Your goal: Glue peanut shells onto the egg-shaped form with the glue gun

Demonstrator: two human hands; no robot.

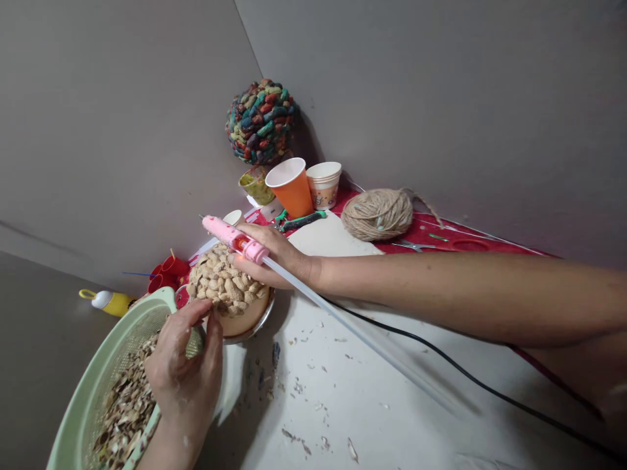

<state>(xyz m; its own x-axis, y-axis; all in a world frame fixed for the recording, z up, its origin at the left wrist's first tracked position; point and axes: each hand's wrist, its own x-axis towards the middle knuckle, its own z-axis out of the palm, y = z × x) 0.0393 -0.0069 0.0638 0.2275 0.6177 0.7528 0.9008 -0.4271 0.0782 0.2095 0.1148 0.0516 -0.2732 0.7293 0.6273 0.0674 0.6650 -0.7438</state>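
Observation:
A ball [235, 320] partly covered with peanut shells [223, 277] rests in a shiny round dish at centre left. My right hand [277, 254] holds a pink glue gun [235, 238] above the ball; a long clear glue stick [343, 320] sticks out of its rear. At the ball's near left side, my left hand [189, 352] has thumb and forefinger drawn together at the shells. What those fingertips hold, if anything, is too small to make out. Beside this hand stands a green basket [78, 398] of shell pieces.
Behind are a colourful ball [262, 122], an orange cup [294, 196], stacked paper cups [324, 186], green-handled pliers [304, 220] and twine [377, 214]. Red cups [171, 269] and a yellow bottle [115, 303] stand left. A black cord [441, 359] crosses the white surface, strewn with scraps.

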